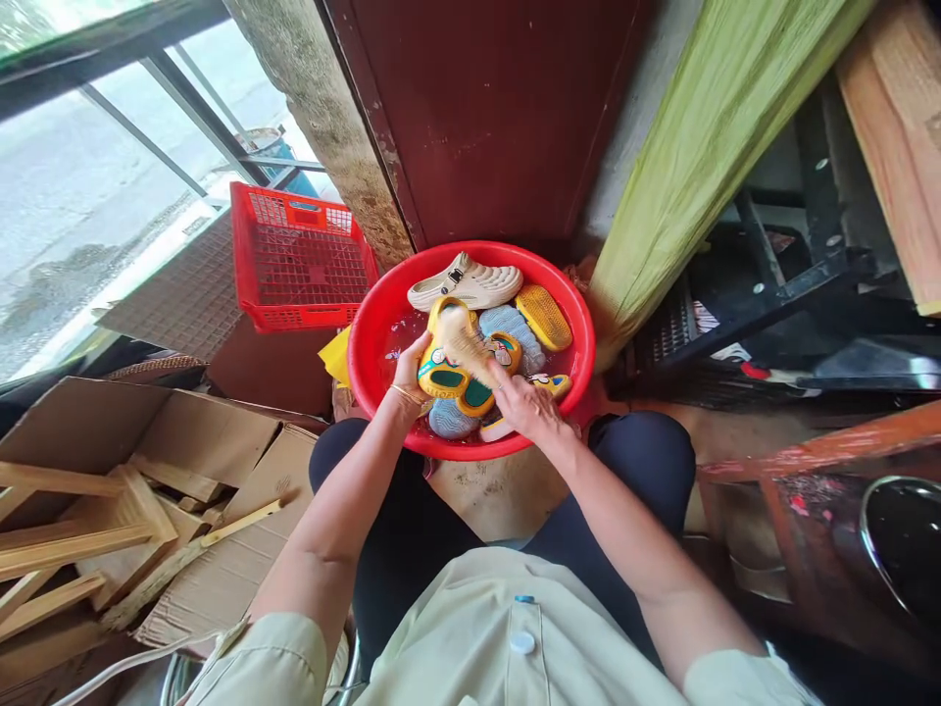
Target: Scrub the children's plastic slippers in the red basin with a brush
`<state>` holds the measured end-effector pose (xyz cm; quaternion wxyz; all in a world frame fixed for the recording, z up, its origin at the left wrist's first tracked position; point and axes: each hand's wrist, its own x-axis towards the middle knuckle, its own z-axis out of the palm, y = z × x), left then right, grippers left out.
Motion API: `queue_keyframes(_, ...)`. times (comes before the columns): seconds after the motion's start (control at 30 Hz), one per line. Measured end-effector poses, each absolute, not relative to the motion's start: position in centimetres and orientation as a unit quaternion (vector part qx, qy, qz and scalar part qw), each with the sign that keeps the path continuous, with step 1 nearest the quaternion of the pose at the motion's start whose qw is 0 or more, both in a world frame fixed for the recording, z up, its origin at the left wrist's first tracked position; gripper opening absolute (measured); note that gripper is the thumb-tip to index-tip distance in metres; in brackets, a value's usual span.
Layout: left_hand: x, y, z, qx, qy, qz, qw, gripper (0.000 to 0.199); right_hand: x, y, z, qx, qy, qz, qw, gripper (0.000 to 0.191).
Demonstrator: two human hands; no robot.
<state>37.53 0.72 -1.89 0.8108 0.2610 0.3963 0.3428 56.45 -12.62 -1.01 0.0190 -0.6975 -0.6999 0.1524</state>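
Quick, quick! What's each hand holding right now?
Left hand: closed, holding a yellow, rubbery-looking clog.
Right hand: closed, holding a long, pale tan brush.

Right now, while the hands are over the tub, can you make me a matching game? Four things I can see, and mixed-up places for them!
1. Brush
2. Beige clog
3. Red crate
4. Wooden pieces

A. In the open cardboard box
B. In the right hand
C. Outside the red tub, to its left in the picture, near its far side
D. Inside the tub, at its far side

Right pairs: 1-B, 2-D, 3-C, 4-A
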Motion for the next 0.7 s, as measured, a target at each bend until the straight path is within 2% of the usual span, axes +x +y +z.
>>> queue_keyframes(0.13,37.8,1.0,-2.0,0.263,0.372,0.336,0.824,0.062,57.3,-11.5,-1.0,-0.739,-0.659,0.14,0.033,0.064)
queue_keyframes(0.27,38.5,1.7,-2.6,0.27,0.386,0.377,0.798,0.063,56.4,-11.9,-1.1,-0.694,-0.708,0.125,0.035,0.062)
queue_keyframes(0.4,37.9,1.9,-2.0,0.309,0.392,0.38,0.779,0.061,57.5,-11.5,-1.7,-0.739,-0.661,0.126,0.044,0.063)
queue_keyframes(0.5,37.0,1.6,-1.0,0.345,0.391,0.361,0.773,0.061,60.0,-10.8,-2.3,-0.769,-0.614,0.147,0.1,0.066)
queue_keyframes(0.6,36.6,1.5,-0.6,0.405,0.399,0.312,0.761,0.062,62.3,-10.7,-2.6,-0.793,-0.553,0.166,0.193,0.069)
queue_keyframes(0.7,35.8,2.1,-1.0,0.497,0.455,0.299,0.675,0.069,64.1,-11.0,-2.4,-0.794,-0.493,0.215,0.281,0.074)
